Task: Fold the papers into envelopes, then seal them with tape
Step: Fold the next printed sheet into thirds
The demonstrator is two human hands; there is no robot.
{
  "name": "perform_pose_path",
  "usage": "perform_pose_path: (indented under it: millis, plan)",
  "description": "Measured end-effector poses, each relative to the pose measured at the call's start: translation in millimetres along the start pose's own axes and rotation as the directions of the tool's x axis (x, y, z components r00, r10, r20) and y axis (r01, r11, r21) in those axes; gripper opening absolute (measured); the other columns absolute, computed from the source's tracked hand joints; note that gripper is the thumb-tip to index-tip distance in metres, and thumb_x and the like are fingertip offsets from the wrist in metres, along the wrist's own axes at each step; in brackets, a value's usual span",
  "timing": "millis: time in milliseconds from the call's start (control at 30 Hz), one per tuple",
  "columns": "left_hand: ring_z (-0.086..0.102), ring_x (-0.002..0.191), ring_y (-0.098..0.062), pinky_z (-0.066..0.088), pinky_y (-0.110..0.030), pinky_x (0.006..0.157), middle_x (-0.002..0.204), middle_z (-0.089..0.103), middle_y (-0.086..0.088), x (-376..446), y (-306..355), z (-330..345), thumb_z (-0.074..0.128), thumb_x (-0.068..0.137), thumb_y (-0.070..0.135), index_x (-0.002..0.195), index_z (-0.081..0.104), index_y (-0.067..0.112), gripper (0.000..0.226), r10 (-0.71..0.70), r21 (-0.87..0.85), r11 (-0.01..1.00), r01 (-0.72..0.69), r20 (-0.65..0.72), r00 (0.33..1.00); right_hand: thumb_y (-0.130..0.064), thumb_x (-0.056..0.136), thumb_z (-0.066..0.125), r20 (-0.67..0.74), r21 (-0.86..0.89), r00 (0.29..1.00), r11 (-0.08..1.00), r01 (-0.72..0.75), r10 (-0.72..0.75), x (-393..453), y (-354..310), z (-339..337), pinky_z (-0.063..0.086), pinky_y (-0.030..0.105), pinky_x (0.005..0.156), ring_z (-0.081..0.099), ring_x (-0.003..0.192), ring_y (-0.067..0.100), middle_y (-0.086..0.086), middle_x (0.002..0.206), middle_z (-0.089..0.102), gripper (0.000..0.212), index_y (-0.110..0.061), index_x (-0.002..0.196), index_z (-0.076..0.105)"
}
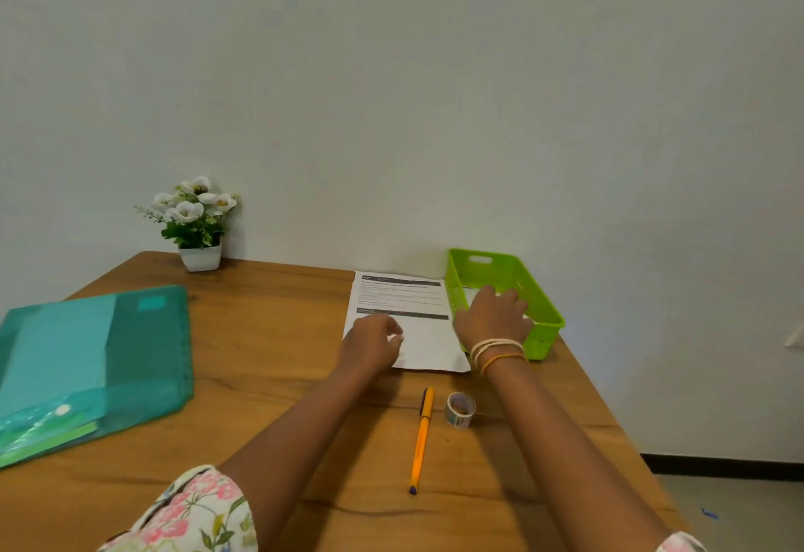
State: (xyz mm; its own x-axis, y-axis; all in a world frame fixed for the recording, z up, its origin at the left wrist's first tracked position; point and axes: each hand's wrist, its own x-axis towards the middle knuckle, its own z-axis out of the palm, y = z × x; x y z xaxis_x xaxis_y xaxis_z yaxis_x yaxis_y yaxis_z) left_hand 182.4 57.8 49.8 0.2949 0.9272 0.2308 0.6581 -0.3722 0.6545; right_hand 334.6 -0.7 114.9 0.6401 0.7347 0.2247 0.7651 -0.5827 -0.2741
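Note:
A printed white paper (417, 334) lies flat on the wooden table (269, 334), just left of a green basket (544, 329). My left hand (372, 345) rests on the sheet's near left part, fingers curled and seemingly pinching its edge. My right hand (494, 316) reaches over the basket's near wall with its fingers spread above a white folded piece (470, 296) inside; the hand hides most of that piece. A roll of tape (460, 409) lies on the table near the paper's front edge, between my forearms.
An orange pen (421, 438) lies left of the tape, pointing toward me. A teal plastic folder (87, 360) with sheets covers the table's left side. A small pot of white flowers (198, 225) stands at the back left against the wall. The table's right edge runs close behind the basket.

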Motion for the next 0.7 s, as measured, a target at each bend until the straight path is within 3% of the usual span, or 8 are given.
perform_pose_path:
  millis: [67, 100, 233, 300, 367, 467, 600, 700]
  plan:
    - [0.056, 0.109, -0.016, 0.045, -0.029, 0.087, 0.120, 0.062, 0.001, -16, -24, -7, 0.057, 0.093, 0.028, 0.114, 0.065, 0.021, 0.024, -0.031, 0.057, 0.998, 0.033, -0.027, 0.999, -0.033, 0.086, 0.054, -0.083, 0.046, 0.981, 0.982, 0.182, -0.177, -27, -15, 12, 0.041, 0.040, 0.094, 0.045, 0.119, 0.033, 0.015, 0.127, 0.048, 0.041, -0.012, 0.121, 0.052]
    - [0.055, 0.113, -0.017, 0.044, -0.030, 0.090, 0.123, 0.060, 0.001, -23, -35, -11, 0.055, 0.094, 0.028, 0.118, 0.063, 0.021, 0.026, -0.051, 0.079, 0.995, 0.054, -0.038, 0.998, -0.033, 0.087, 0.054, -0.056, 0.070, 0.959, 0.957, 0.280, -0.277, -38, -24, 23, 0.041, 0.038, 0.095, 0.046, 0.118, 0.032, 0.014, 0.126, 0.050, 0.040, -0.012, 0.121, 0.052]
    - [0.057, 0.107, -0.018, 0.043, -0.033, 0.088, 0.120, 0.063, -0.001, -47, -76, -29, 0.051, 0.094, 0.032, 0.117, 0.060, 0.021, 0.028, -0.027, 0.188, 0.981, 0.040, -0.071, 0.997, -0.032, 0.090, 0.057, 0.191, 0.170, 0.817, 0.838, 0.518, -0.544, -62, -44, 65, 0.032, 0.037, 0.110, 0.037, 0.134, 0.027, 0.011, 0.145, 0.040, 0.057, -0.013, 0.140, 0.038]
    - [0.051, 0.121, -0.015, 0.036, -0.036, 0.103, 0.133, 0.057, 0.002, -57, -101, -41, 0.050, 0.094, 0.036, 0.126, 0.057, 0.023, 0.034, -0.036, 0.269, 0.961, 0.055, -0.075, 0.997, -0.026, 0.090, 0.058, 0.271, 0.134, 0.777, 0.822, 0.554, -0.568, -60, -49, 80, 0.029, 0.038, 0.113, 0.033, 0.138, 0.027, 0.012, 0.150, 0.035, 0.060, -0.012, 0.144, 0.033]
    - [0.039, 0.135, -0.011, 0.024, -0.039, 0.115, 0.145, 0.046, 0.005, -64, -121, -51, 0.048, 0.095, 0.038, 0.135, 0.051, 0.026, 0.041, -0.050, 0.275, 0.959, 0.073, -0.089, 0.995, -0.021, 0.093, 0.054, 0.272, 0.076, 0.774, 0.814, 0.576, -0.572, -57, -51, 88, 0.040, 0.040, 0.103, 0.047, 0.127, 0.030, 0.013, 0.137, 0.050, 0.044, -0.011, 0.134, 0.045]
    - [0.037, 0.136, -0.009, 0.020, -0.038, 0.116, 0.146, 0.047, 0.006, -67, -129, -56, 0.050, 0.095, 0.037, 0.134, 0.052, 0.027, 0.041, -0.037, 0.223, 0.973, 0.061, -0.111, 0.993, -0.011, 0.094, 0.045, 0.211, -0.100, 0.734, 0.732, 0.674, -0.646, -59, -52, 96, 0.050, 0.039, 0.080, 0.062, 0.099, 0.032, 0.011, 0.105, 0.064, 0.021, -0.010, 0.107, 0.062]
    - [0.041, 0.133, -0.009, 0.022, -0.038, 0.116, 0.142, 0.050, 0.006, -67, -124, -53, 0.051, 0.094, 0.038, 0.132, 0.055, 0.026, 0.040, -0.028, 0.239, 0.969, 0.066, -0.156, 0.987, -0.008, 0.092, 0.046, 0.130, -0.170, 0.677, 0.657, 0.735, -0.724, -61, -48, 104, 0.049, 0.038, 0.072, 0.063, 0.086, 0.031, 0.011, 0.094, 0.067, 0.019, -0.009, 0.097, 0.064]
    - [0.045, 0.129, -0.009, 0.025, -0.039, 0.115, 0.140, 0.052, 0.006, -67, -124, -54, 0.051, 0.094, 0.037, 0.130, 0.056, 0.025, 0.039, -0.032, 0.227, 0.971, 0.070, -0.168, 0.985, -0.011, 0.093, 0.045, 0.075, -0.162, 0.692, 0.676, 0.719, -0.718, -61, -49, 105, 0.049, 0.036, 0.067, 0.064, 0.081, 0.029, 0.010, 0.090, 0.068, 0.017, -0.011, 0.094, 0.062]
